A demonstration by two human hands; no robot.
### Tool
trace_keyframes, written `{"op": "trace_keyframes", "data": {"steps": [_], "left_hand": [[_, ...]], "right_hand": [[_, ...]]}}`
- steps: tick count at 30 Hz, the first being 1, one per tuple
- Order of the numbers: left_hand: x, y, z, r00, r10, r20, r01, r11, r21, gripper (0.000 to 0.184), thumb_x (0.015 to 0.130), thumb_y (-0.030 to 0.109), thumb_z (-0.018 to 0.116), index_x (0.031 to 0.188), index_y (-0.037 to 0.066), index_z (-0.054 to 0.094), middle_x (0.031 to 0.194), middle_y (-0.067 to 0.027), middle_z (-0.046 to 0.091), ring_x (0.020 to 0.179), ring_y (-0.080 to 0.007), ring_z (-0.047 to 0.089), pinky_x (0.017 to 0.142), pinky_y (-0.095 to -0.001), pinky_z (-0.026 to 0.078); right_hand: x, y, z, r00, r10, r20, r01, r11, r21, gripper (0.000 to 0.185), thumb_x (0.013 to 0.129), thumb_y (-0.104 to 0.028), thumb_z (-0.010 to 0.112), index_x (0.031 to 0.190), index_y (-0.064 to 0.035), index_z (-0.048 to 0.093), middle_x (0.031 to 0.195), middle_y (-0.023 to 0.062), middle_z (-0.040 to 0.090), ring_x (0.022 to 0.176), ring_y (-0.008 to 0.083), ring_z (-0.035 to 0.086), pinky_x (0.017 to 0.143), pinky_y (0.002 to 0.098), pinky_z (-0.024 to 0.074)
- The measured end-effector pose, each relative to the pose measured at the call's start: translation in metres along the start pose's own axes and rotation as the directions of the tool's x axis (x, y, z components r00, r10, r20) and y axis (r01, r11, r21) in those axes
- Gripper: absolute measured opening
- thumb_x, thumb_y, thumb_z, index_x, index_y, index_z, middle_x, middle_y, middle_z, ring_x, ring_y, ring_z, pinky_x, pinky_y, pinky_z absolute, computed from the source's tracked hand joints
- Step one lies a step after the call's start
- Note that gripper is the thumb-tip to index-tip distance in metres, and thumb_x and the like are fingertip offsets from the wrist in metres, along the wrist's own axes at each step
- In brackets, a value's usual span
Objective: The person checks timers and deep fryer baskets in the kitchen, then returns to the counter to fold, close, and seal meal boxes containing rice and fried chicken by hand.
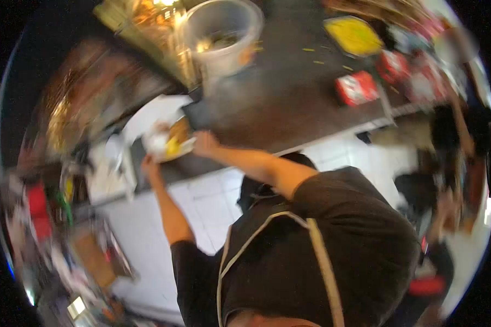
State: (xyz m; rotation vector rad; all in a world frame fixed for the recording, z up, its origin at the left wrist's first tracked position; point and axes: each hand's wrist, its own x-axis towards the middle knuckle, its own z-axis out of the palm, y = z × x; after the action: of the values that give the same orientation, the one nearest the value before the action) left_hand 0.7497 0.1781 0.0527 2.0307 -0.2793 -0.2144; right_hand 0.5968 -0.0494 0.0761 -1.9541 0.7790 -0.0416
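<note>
A white plate or wrapper (177, 155) with yellow and brown food (178, 133) and a round white item (156, 143) lies at the dark counter's near edge, left of centre. My left hand (150, 163) touches its near left side, the fingers closed. At its right side my right hand (206, 144) is closed on the rim. White paper (157, 114) spreads just behind the food. Motion blur hides the finger details.
Behind stands a large translucent bucket (221, 41). A tray of yellow food (353, 36) and red-and-white packets (357, 89) sit at the right of the dark counter (289, 87). Another person's arm (461, 122) shows at the far right.
</note>
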Motion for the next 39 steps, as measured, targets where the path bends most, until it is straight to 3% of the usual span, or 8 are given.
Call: {"op": "trace_keyframes", "data": {"steps": [5, 13, 17, 29, 31, 33, 36, 39], "left_hand": [[-0.056, 0.046, 0.058, 0.937, 0.329, 0.121, -0.349, 0.849, 0.397, 0.029, 0.097, 0.02, 0.051, 0.092, -0.007, 0.06, 0.076, -0.0217, 0.061, 0.06, -0.0286, 0.052, 0.059, -0.0429, 0.043], [-0.177, 0.091, 0.153, 0.884, 0.374, 0.279, -0.406, 0.911, 0.066, 0.022, 0.095, 0.013, 0.056, 0.091, -0.008, 0.059, 0.073, -0.0149, 0.059, 0.064, -0.0208, 0.05, 0.06, -0.0354, 0.045], [-0.179, 0.096, 0.174, 0.888, 0.095, 0.449, -0.027, 0.987, -0.156, 0.026, 0.095, 0.016, 0.057, 0.106, -0.008, 0.058, 0.087, -0.0074, 0.06, 0.076, -0.0125, 0.058, 0.06, -0.0262, 0.051], [-0.155, 0.119, 0.173, 0.886, -0.07, 0.458, 0.137, 0.984, -0.116, 0.035, 0.093, 0.019, 0.063, 0.115, -0.006, 0.056, 0.102, -0.0092, 0.062, 0.089, -0.0151, 0.06, 0.075, -0.0288, 0.052], [-0.129, 0.116, 0.172, 0.943, 0.325, 0.072, -0.322, 0.945, -0.057, 0.052, 0.087, 0.022, 0.071, 0.126, -0.005, 0.049, 0.116, -0.0127, 0.058, 0.104, -0.0196, 0.056, 0.09, -0.0336, 0.047], [-0.107, 0.164, 0.164, 0.943, 0.33, 0.044, -0.324, 0.94, -0.108, 0.065, 0.086, 0.019, 0.072, 0.135, -0.005, 0.039, 0.136, -0.0176, 0.044, 0.125, -0.0274, 0.043, 0.107, -0.0375, 0.034], [-0.058, 0.201, 0.165, 0.864, 0.497, 0.083, -0.454, 0.839, -0.301, 0.037, 0.086, 0.02, 0.072, 0.11, -0.004, 0.056, 0.107, -0.0097, 0.058, 0.098, -0.018, 0.054, 0.085, -0.0307, 0.045], [-0.027, 0.193, 0.161, 0.746, 0.217, 0.629, -0.347, 0.934, 0.09, 0.029, 0.089, 0.022, 0.069, 0.075, 0.002, 0.053, 0.074, 0.002, 0.05, 0.07, -0.0091, 0.043, 0.059, -0.0287, 0.037]], "right_hand": [[-0.03, 0.046, -0.077, 0.997, -0.034, -0.069, 0.043, 0.991, 0.124, 0.037, 0.08, -0.02, 0.054, 0.109, 0.0028, 0.062, 0.114, 0.0257, 0.058, 0.11, 0.041, 0.055, 0.094, 0.0474, 0.0456], [-0.101, 0.141, -0.168, 0.959, -0.205, -0.196, 0.252, 0.932, 0.261, 0.055, 0.092, -0.037, 0.054, 0.13, 0.0023, 0.052, 0.125, 0.0271, 0.051, 0.12, 0.0378, 0.048, 0.101, 0.0412, 0.0389], [-0.128, 0.147, -0.188, 0.928, -0.169, -0.332, 0.254, 0.939, 0.232, 0.044, 0.091, -0.039, 0.055, 0.116, -0.0042, 0.066, 0.119, 0.0215, 0.06, 0.114, 0.0382, 0.053, 0.097, 0.0434, 0.0424], [-0.131, 0.119, -0.202, 0.869, 0.315, -0.381, -0.284, 0.949, 0.137, 0.056, 0.089, -0.048, 0.052, 0.127, -0.0062, 0.058, 0.118, 0.0272, 0.055, 0.104, 0.0439, 0.057, 0.089, 0.0489, 0.0477], [-0.133, 0.124, -0.207, 0.778, 0.157, -0.608, -0.178, 0.984, 0.027, 0.061, 0.086, -0.045, 0.058, 0.131, -0.0047, 0.05, 0.123, 0.0262, 0.05, 0.114, 0.0426, 0.05, 0.093, 0.0505, 0.0439], [-0.128, 0.118, -0.226, 0.789, 0.071, -0.611, -0.029, 0.996, 0.079, 0.062, 0.084, -0.039, 0.063, 0.134, -0.0059, 0.046, 0.127, 0.0231, 0.047, 0.121, 0.0406, 0.043, 0.097, 0.0514, 0.04], [-0.104, 0.081, -0.259, 0.649, -0.224, -0.727, 0.241, 0.967, -0.083, 0.061, 0.08, -0.034, 0.068, 0.132, -0.0086, 0.047, 0.13, 0.0208, 0.045, 0.12, 0.0409, 0.043, 0.096, 0.0502, 0.0397], [-0.065, 0.082, -0.278, 0.624, -0.478, -0.618, 0.274, 0.875, -0.4, 0.045, 0.076, -0.031, 0.071, 0.113, -0.0096, 0.058, 0.112, 0.0167, 0.058, 0.108, 0.0364, 0.054, 0.086, 0.0456, 0.0453]]}}
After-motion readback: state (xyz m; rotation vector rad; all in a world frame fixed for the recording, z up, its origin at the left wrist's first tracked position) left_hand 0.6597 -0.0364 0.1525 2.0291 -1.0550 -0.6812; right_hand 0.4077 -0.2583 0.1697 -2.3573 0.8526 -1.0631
